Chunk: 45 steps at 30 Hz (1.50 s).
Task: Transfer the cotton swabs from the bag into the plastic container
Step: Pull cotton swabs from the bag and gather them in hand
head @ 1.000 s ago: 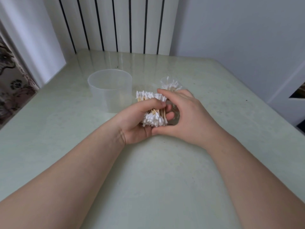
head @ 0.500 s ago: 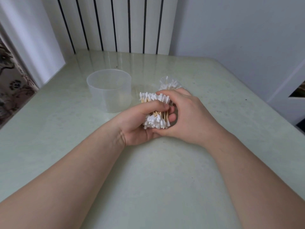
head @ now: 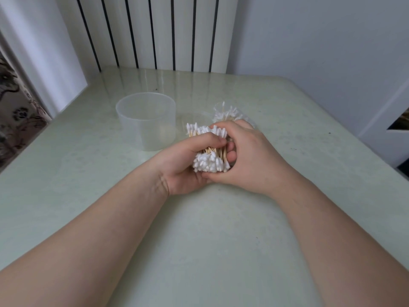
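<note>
L hand [head: 183, 171] & R hand [head: 252, 160] both curl round one bundle of cotton swabs [head: 210, 165], just above bench [head: 199, 240]. Plastic container [head: 146, 120] upright at 10 o'clock from bundle, near. Bag [head: 226, 114] w/ more swabs at 1 o'clock, behind R hand.

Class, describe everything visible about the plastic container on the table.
The plastic container is a translucent, frosted-looking round tub with straight walls and an open top. It stands upright on the pale green table, looks empty, and sits apart from the left hand and its swab bundle; only the table touches it.
</note>
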Tool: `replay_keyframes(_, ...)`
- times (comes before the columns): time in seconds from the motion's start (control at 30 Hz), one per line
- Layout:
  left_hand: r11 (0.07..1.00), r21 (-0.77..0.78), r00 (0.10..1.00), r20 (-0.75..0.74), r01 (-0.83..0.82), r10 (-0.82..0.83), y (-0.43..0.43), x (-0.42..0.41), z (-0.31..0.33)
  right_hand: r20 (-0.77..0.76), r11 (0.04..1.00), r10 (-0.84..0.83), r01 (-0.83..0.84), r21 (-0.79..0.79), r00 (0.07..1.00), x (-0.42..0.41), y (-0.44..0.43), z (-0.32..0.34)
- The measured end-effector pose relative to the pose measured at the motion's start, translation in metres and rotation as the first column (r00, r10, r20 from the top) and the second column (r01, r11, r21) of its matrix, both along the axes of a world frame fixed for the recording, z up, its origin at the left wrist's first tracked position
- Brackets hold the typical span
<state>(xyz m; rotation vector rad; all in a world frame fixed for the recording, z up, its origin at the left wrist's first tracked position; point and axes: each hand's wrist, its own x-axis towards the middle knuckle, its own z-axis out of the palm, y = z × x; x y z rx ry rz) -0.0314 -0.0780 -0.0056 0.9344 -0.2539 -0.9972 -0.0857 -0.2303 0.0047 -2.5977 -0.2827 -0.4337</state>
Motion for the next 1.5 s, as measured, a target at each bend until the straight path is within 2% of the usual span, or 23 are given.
replay_keyframes(0.07,1.0,0.021,0.999,0.047,-0.018,0.017,0.001,-0.001,0.001,-0.089,1.0,0.024,-0.024,0.009,0.996,-0.001,-0.001,0.001)
replay_keyframes(0.13,0.997,0.04,0.986,0.155,-0.061,0.054,0.004,0.001,0.002,-0.146,0.997,0.063,-0.057,0.045,0.987,-0.003,-0.005,0.002)
replay_keyframes(0.2,0.994,0.055,0.939,0.336,-0.098,0.074,0.006,0.004,0.002,-0.097,0.979,0.125,-0.107,0.175,0.987,-0.003,-0.009,0.002)
replay_keyframes(0.27,0.993,0.105,0.867,0.498,-0.056,-0.004,0.006,0.002,0.003,-0.041,0.929,0.166,-0.142,0.343,0.985,-0.003,-0.01,0.002)
replay_keyframes(0.3,0.991,0.129,0.835,0.548,-0.036,-0.041,0.005,0.0,0.005,-0.025,0.92,0.167,-0.147,0.364,0.986,-0.003,-0.009,0.002)
replay_keyframes(0.4,0.984,0.175,0.755,0.648,-0.023,-0.098,0.002,-0.01,0.01,0.002,0.952,0.156,-0.151,0.265,0.988,-0.004,-0.005,0.001)
replay_keyframes(0.53,0.977,0.204,0.75,0.655,-0.058,-0.092,0.001,-0.012,0.012,0.058,0.958,0.136,-0.146,0.246,0.989,-0.002,-0.003,-0.001)
replay_keyframes(0.67,0.956,0.271,0.84,0.54,-0.112,-0.054,0.002,-0.01,0.008,0.087,0.942,0.098,-0.121,0.314,0.991,0.0,-0.002,-0.002)
replay_keyframes(0.73,0.949,0.301,0.855,0.514,-0.097,-0.076,0.003,-0.013,0.007,0.068,0.928,0.084,-0.103,0.357,0.994,-0.001,0.0,-0.002)
replay_keyframes(0.9,0.918,0.375,0.834,0.543,-0.13,-0.103,0.002,-0.012,0.006,-0.088,0.901,0.175,-0.123,0.416,0.981,-0.006,0.005,-0.002)
replay_keyframes(0.97,0.92,0.379,0.824,0.551,-0.103,-0.134,0.002,-0.011,0.008,-0.077,0.921,0.155,-0.116,0.371,0.985,-0.005,0.004,-0.002)
replay_keyframes(1.03,0.904,0.414,0.778,0.602,-0.108,-0.182,0.002,-0.012,0.01,-0.065,0.93,0.165,-0.133,0.344,0.984,-0.005,0.005,-0.001)
replay_keyframes(1.17,0.903,0.418,0.792,0.583,-0.102,-0.18,0.0,-0.011,0.006,-0.117,0.9,0.149,-0.086,0.428,0.982,-0.003,0.01,-0.001)
replay_keyframes(1.23,0.9,0.425,0.8,0.57,-0.094,-0.185,0.0,-0.012,0.007,-0.133,0.907,0.105,-0.04,0.419,0.986,0.001,0.009,-0.001)
replay_keyframes(1.3,0.889,0.447,0.779,0.592,-0.102,-0.208,0.0,-0.015,0.01,-0.15,0.921,0.071,-0.007,0.389,0.986,0.002,0.008,0.0)
replay_keyframes(1.37,0.876,0.467,0.753,0.619,-0.124,-0.223,0.001,-0.015,0.011,-0.196,0.906,0.075,0.015,0.422,0.978,0.0,0.007,0.0)
replay_keyframes(1.5,0.873,0.464,0.729,0.648,-0.151,-0.219,0.001,-0.013,0.007,-0.204,0.906,0.133,-0.036,0.422,0.97,-0.002,0.009,-0.002)
